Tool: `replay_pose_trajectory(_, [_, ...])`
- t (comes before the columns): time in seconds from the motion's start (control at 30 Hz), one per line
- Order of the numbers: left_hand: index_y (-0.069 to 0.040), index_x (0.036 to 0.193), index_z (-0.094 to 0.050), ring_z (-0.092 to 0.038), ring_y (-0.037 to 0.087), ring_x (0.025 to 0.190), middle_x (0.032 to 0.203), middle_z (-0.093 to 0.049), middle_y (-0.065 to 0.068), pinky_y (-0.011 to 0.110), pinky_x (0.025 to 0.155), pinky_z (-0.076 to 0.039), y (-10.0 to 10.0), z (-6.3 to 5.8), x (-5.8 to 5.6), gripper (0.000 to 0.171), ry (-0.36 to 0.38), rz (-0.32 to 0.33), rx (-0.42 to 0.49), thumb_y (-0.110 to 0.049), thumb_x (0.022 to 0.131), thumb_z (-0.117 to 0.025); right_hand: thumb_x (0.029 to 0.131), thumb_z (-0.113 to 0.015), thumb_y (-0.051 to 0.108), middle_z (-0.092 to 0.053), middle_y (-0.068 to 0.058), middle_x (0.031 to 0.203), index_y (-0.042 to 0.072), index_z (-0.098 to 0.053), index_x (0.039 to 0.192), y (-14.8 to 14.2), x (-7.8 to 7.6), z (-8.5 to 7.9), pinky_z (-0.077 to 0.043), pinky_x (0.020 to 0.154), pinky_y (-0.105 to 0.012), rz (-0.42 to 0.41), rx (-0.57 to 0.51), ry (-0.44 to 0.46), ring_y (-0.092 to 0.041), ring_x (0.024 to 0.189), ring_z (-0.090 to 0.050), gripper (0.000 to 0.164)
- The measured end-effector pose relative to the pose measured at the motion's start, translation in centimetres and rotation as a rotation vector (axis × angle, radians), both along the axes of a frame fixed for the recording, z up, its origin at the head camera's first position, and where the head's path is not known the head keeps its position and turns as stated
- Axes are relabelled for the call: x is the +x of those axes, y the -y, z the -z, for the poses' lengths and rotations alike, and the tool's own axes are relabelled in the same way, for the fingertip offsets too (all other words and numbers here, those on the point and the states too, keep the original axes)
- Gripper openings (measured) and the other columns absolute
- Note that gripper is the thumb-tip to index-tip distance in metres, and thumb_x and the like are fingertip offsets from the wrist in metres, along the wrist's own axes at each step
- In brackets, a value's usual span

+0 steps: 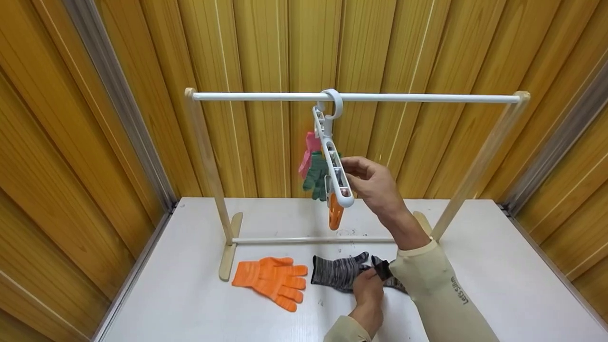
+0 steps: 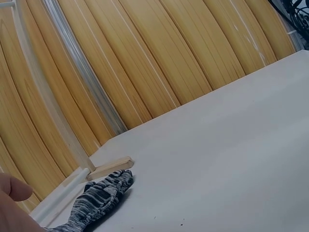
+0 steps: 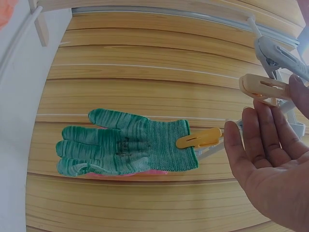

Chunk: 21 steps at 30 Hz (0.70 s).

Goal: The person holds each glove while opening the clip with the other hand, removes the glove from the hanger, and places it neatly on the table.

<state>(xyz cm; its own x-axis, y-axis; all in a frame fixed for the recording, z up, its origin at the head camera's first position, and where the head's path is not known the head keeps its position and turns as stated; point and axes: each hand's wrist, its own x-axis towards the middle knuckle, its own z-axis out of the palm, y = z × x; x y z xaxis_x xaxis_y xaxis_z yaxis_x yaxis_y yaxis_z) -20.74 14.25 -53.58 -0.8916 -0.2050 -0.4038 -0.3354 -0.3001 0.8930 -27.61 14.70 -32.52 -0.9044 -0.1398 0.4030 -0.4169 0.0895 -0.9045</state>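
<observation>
My right hand (image 1: 375, 185) is raised at a white clip hanger (image 1: 337, 171). In the right wrist view its thumb and fingertips pinch a cream clothespin (image 3: 263, 87). A green knit glove (image 3: 125, 147) hangs by its cuff from a yellow clothespin (image 3: 199, 138); a pink glove (image 1: 309, 154) hangs behind it. Low over the table, my left hand (image 1: 369, 292) grips grey-and-black knit glove fabric (image 1: 337, 273), which narrows towards the hand in the left wrist view. The left fingertips are hidden. An orange clothespin (image 1: 335, 212) hangs from the hanger's near end.
An orange glove (image 1: 273, 280) lies flat on the white table (image 1: 190, 304). The hanger hooks over the white rod (image 1: 256, 96) of a wooden-legged rack, whose lower bar (image 1: 285, 240) crosses behind the gloves. Wood-patterned walls (image 1: 427, 47) enclose the table.
</observation>
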Motion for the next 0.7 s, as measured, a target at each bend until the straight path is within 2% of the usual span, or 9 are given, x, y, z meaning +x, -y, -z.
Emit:
replay_pose_trajectory(0.1, [0.01, 0.118, -0.072, -0.066, 0.04, 0.119, 0.116, -0.073, 0.02, 0.053, 0.104, -0.052, 0.5, -0.2, 0.2, 0.029, -0.025, 0.014, -0.005, 0.001, 0.09, -0.07, 0.099, -0.069, -0.007, -0.074, -0.013, 0.114, -0.012, -0.068, 0.126, 0.1, 0.0, 0.0, -0.054, 0.093, -0.026, 0.003, 0.001, -0.013, -0.017, 0.104, -0.068, 0.028])
replay_pose_trajectory(0.23, [0.005, 0.124, -0.071, -0.065, 0.037, 0.122, 0.122, -0.071, 0.017, 0.048, 0.1, -0.055, 1.4, -0.9, 0.4, 0.032, -0.068, 0.008, -0.001, 0.004, 0.092, -0.066, 0.099, -0.068, -0.009, -0.073, -0.013, 0.114, -0.013, -0.067, 0.127, 0.3, 0.1, 0.1, -0.055, 0.094, -0.026, -0.011, -0.01, -0.013, -0.018, 0.105, -0.068, 0.028])
replay_pose_trajectory(0.33, [-0.001, 0.122, -0.072, -0.064, 0.035, 0.125, 0.126, -0.071, 0.014, 0.044, 0.098, -0.056, 2.2, -1.8, 0.4, 0.031, -0.139, -0.012, 0.002, 0.004, 0.092, -0.067, 0.099, -0.068, -0.009, -0.072, -0.012, 0.115, -0.013, -0.067, 0.127, 0.5, 0.3, 0.1, -0.055, 0.095, -0.026, -0.026, -0.023, -0.004, -0.018, 0.106, -0.067, 0.029])
replay_pose_trajectory(0.47, [-0.006, 0.124, -0.07, -0.061, 0.033, 0.131, 0.132, -0.068, 0.012, 0.042, 0.102, -0.055, 4.1, -3.2, 0.4, 0.033, -0.268, -0.035, -0.022, -0.005, 0.092, -0.076, 0.099, -0.069, -0.008, -0.073, -0.012, 0.115, -0.012, -0.067, 0.127, 0.5, 0.3, 0.1, -0.056, 0.096, -0.028, -0.04, -0.037, 0.006, -0.018, 0.107, -0.068, 0.029])
replay_pose_trajectory(0.57, [-0.006, 0.129, -0.068, -0.06, 0.033, 0.131, 0.136, -0.066, 0.01, 0.043, 0.102, -0.056, 5.8, -4.5, 0.5, 0.037, -0.377, -0.077, -0.04, -0.011, 0.093, -0.077, 0.098, -0.07, -0.008, -0.073, -0.013, 0.115, -0.011, -0.067, 0.127, 0.5, 0.3, 0.2, -0.056, 0.096, -0.029, -0.042, -0.038, 0.001, -0.019, 0.108, -0.068, 0.029])
replay_pose_trajectory(0.7, [-0.003, 0.132, -0.064, -0.061, 0.03, 0.129, 0.136, -0.065, 0.01, 0.044, 0.106, -0.053, 8.2, -6.2, 0.6, 0.039, -0.575, -0.155, -0.055, -0.01, 0.096, -0.076, 0.098, -0.07, -0.008, -0.072, -0.013, 0.117, -0.01, -0.068, 0.127, 0.6, 0.3, 0.2, -0.056, 0.094, -0.028, -0.034, -0.031, -0.015, -0.02, 0.108, -0.068, 0.029])
